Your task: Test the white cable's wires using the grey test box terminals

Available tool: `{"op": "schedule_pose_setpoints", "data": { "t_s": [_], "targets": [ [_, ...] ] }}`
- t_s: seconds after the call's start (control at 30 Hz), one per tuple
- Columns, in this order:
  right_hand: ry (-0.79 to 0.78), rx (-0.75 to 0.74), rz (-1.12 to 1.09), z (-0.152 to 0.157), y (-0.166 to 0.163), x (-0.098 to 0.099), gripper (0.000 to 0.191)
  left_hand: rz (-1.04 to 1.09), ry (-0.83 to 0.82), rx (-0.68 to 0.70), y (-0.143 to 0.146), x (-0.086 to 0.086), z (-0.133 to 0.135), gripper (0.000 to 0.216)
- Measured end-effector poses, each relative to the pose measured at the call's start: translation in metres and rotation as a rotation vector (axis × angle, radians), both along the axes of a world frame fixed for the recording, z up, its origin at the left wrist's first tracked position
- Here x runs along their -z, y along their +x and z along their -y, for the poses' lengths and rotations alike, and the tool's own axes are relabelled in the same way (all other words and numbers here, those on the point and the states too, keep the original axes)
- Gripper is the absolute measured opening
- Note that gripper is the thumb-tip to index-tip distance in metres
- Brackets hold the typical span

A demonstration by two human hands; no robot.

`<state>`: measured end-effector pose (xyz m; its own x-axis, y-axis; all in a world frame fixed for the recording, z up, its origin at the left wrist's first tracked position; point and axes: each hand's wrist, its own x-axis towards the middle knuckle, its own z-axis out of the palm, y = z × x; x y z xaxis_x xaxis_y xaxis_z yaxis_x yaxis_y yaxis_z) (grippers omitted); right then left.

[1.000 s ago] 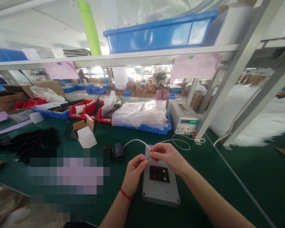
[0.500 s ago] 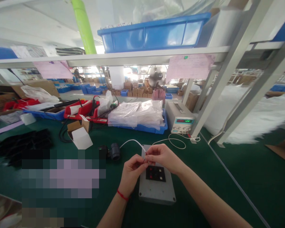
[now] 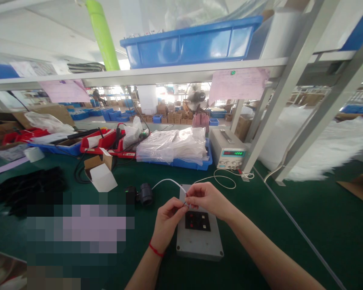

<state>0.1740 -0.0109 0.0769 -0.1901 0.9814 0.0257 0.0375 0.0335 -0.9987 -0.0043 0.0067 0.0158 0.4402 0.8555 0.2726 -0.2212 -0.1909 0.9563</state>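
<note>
My left hand (image 3: 168, 223) and my right hand (image 3: 207, 199) meet above a grey box (image 3: 199, 239) with a dark panel of red and white squares. Both hands pinch the end of a thin white cable (image 3: 169, 183). The cable curves left to a small black device (image 3: 145, 194) lying on the green table. A red band circles my left wrist. The cable tip between my fingers is too small to make out.
A power supply (image 3: 228, 150) with a green display stands behind, white wire coiled before it. A blue tray of plastic bags (image 3: 175, 148), red bins (image 3: 107, 141), an open white carton (image 3: 101, 173) and black foam (image 3: 27, 187) lie left. Shelf posts (image 3: 278, 104) rise at right.
My view has drifted a little, so everything sits slightly left and lower. Both hands have stayed pinched together on the cable end above the grey box.
</note>
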Motion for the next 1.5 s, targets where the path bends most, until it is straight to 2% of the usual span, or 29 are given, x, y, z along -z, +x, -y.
{"op": "schedule_pose_setpoints", "data": {
  "t_s": [0.2,0.33,0.43,0.6,0.73,0.87,1.03,1.27,1.5],
  "targets": [
    [0.046,-0.023,0.076,0.009,0.01,0.002,0.041,-0.081,0.122,-0.056,0.001,0.002,0.0,0.023],
    [0.052,0.071,0.079,0.018,0.02,0.006,0.044,-0.084,0.126,-0.053,0.0,0.0,0.003,0.017],
    [0.056,0.113,0.108,0.023,0.026,0.011,0.041,-0.085,0.098,-0.069,0.001,-0.002,0.005,0.02],
    [0.087,0.084,0.238,0.028,0.033,0.019,0.028,-0.097,0.074,-0.242,0.002,-0.003,0.006,0.032],
    [0.1,0.057,0.297,0.025,0.036,0.023,0.026,-0.109,0.117,-0.364,0.001,0.001,0.005,0.034],
    [0.094,0.017,0.283,0.019,0.042,0.02,0.025,-0.146,0.178,-0.364,0.001,0.004,0.006,0.032],
    [0.146,0.053,0.275,0.012,0.052,0.009,0.028,-0.165,0.185,-0.362,0.002,0.006,0.005,0.03],
    [0.04,-0.121,0.257,0.014,0.055,0.006,0.026,-0.197,0.251,-0.373,0.004,0.007,0.004,0.029],
    [0.038,-0.12,0.215,0.016,0.049,0.006,0.024,-0.213,0.233,-0.376,0.003,0.006,0.003,0.029]
  ]
}}
